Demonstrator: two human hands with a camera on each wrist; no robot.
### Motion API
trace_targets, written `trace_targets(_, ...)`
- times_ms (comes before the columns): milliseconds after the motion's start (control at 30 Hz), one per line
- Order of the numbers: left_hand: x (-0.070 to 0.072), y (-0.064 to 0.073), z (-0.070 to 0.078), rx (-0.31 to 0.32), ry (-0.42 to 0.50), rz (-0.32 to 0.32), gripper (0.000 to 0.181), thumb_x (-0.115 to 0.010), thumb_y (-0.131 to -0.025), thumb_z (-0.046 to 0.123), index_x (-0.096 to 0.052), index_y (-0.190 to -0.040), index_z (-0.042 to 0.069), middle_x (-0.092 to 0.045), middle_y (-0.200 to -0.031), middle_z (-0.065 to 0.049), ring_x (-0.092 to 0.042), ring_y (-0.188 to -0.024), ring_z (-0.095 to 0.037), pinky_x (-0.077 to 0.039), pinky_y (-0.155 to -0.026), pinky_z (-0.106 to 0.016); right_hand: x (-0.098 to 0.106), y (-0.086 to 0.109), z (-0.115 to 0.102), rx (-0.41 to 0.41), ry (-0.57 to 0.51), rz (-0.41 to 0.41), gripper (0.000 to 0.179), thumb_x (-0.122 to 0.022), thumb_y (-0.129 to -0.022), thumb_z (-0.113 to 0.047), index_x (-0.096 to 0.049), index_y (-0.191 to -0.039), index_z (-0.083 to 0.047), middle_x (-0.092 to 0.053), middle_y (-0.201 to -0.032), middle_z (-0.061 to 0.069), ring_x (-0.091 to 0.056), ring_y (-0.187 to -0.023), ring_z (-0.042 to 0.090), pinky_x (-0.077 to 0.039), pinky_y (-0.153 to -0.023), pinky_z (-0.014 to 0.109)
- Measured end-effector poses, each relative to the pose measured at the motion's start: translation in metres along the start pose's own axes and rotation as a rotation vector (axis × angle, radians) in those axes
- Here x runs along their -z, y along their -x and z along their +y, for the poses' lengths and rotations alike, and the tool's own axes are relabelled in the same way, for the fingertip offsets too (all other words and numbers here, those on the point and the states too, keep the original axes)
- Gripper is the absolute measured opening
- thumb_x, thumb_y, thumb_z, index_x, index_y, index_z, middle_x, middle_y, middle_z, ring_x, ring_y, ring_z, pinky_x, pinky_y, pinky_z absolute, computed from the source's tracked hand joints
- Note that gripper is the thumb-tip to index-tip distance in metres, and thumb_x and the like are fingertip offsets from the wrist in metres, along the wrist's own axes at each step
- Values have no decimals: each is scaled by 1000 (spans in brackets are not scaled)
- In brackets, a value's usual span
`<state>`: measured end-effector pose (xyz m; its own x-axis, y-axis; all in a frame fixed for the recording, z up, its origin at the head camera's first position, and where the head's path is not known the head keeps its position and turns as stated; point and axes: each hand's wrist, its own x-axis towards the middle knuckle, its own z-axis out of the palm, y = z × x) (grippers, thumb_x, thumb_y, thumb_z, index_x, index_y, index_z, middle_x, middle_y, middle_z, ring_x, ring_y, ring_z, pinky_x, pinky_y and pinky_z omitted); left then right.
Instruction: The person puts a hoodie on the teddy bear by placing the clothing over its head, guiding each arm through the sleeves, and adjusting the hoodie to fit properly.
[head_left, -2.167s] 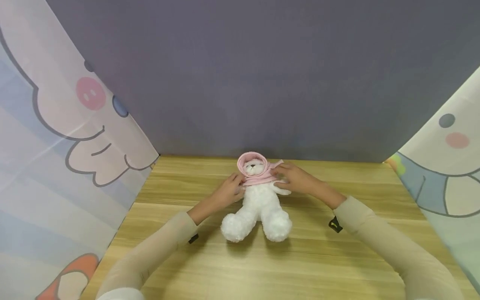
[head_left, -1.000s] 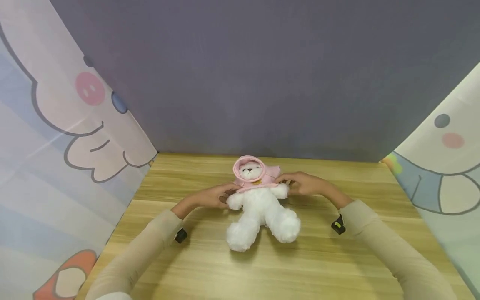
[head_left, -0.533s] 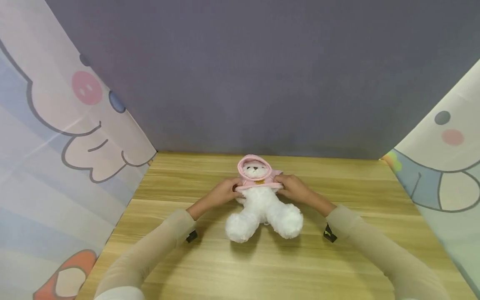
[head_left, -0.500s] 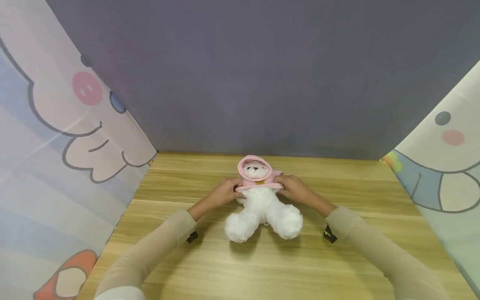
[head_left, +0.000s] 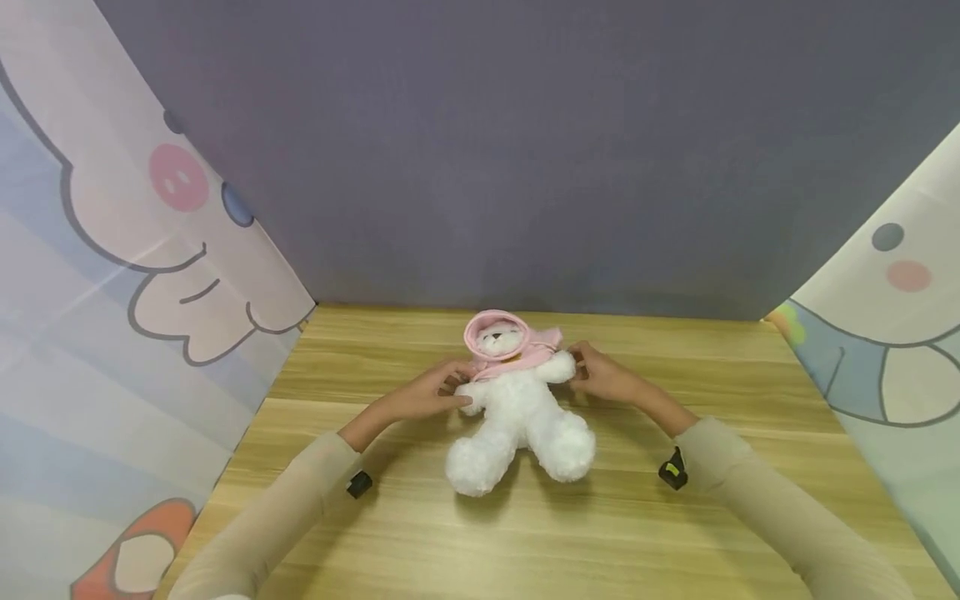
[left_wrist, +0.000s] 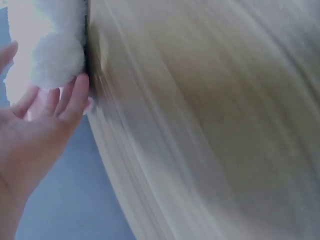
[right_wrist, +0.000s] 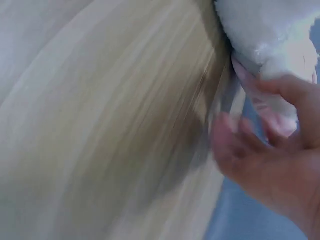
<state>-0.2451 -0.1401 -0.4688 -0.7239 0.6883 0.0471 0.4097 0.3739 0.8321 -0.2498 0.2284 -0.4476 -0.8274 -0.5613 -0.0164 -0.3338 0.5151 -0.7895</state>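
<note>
A white plush bear (head_left: pixel 521 407) lies on its back on the wooden table, its feet toward me. A pink hooded top (head_left: pixel 537 354) frames its face and is bunched over its chest, with both paws showing below the hem. My left hand (head_left: pixel 433 392) is at the paw on the left, thumb and fingers spread around it; in the left wrist view the fingertips (left_wrist: pixel 80 86) touch the fluffy paw (left_wrist: pixel 57 60). My right hand (head_left: pixel 606 377) is beside the other paw, fingers loosely bent. The right wrist view has its thumb (right_wrist: pixel 272 85) against the plush and pink cloth, fingers blurred and apart.
The wood-grain table (head_left: pixel 480 550) ends at a dark grey panel (head_left: pixel 480 167) just behind the bear's head. Cartoon-printed sheets (head_left: pixel 180 242) flank it on both sides. A small black wrist device (head_left: pixel 672 469) hangs below the right sleeve, and another black device (head_left: pixel 360 483) below the left.
Half a second ago both hands held the pink hem low over the bear's arms. They have since let go and moved outward; the hem sits higher and both paws show.
</note>
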Motion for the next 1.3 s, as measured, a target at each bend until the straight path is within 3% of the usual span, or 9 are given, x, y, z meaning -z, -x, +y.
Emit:
trace_targets(133,-2,-6,7,-4,-167,50,45,-69,-98,29,-53,-134,7,-53,-129,-10,-57,-116,-26,-52,-96,-39,-8,-5,2,-65,-178,-132,52,-63,-99,-7,-37,-141,8,-58,-111,22,-58,-90,23,-52,-72,30)
trace_targets(267,-9,-16,15,-45,-294,121,46,-75,-93,32,-56,-126,7,-54,-120,-8,-56,-107,-21,-51,-92,-38,-16,-16,3,-24,-258,-114,41,-66,-100,-17,-48,-133,0,-59,-104,9,-57,-89,17,-51,-77,29)
trace_targets(400,-15,-21,20,14,-268,143,47,-80,-88,31,-56,-119,6,-55,-110,-7,-54,-99,-20,-50,-86,-36,-19,-23,6,-17,-328,-41,50,-74,-94,-12,-49,-135,-1,-61,-116,9,-59,-104,18,-51,-88,30)
trace_targets(567,-19,-22,21,124,-148,133,62,-86,-81,38,-51,-120,4,-55,-112,-9,-54,-100,-20,-50,-85,-35,-22,-28,7,-23,-371,4,67,-78,-89,-8,-41,-145,-6,-57,-127,14,-58,-115,23,-51,-93,32)
trace_targets(733,-30,-27,21,106,-103,217,68,-92,-74,38,-48,-113,4,-51,-104,-9,-49,-91,-19,-46,-76,-32,-29,-29,-2,19,-267,121,65,-78,-89,-6,-42,-143,0,-55,-132,20,-58,-112,27,-52,-89,32)
trace_targets(900,-45,-33,25,140,-158,335,78,-95,-67,43,-48,-116,3,-50,-109,-9,-51,-95,-20,-48,-80,-33,-43,-28,-11,67,-88,242,54,-74,-91,-4,-47,-137,5,-59,-130,25,-60,-113,36,-51,-95,46)
trace_targets(967,-48,-35,28,151,-195,355,77,-95,-68,44,-47,-116,6,-49,-113,-11,-53,-94,-22,-49,-79,-34,-47,-28,-12,84,-50,272,52,-71,-94,-7,-47,-138,3,-60,-131,24,-57,-122,37,-47,-101,51)
trace_targets(1133,-46,-34,37,171,-258,340,69,-89,-75,48,-50,-118,12,-45,-121,-17,-55,-91,-26,-51,-73,-37,-44,-31,-10,82,4,238,59,-67,-97,-20,-42,-147,1,-59,-137,23,-57,-125,40,-48,-101,54)
trace_targets(1300,-42,-27,36,158,-239,292,73,-84,-80,50,-54,-134,12,-49,-127,-15,-58,-103,-27,-52,-86,-43,-11,-26,-20,-23,151,125,51,-65,-97,-11,-49,-144,3,-61,-134,25,-59,-122,41,-50,-99,53)
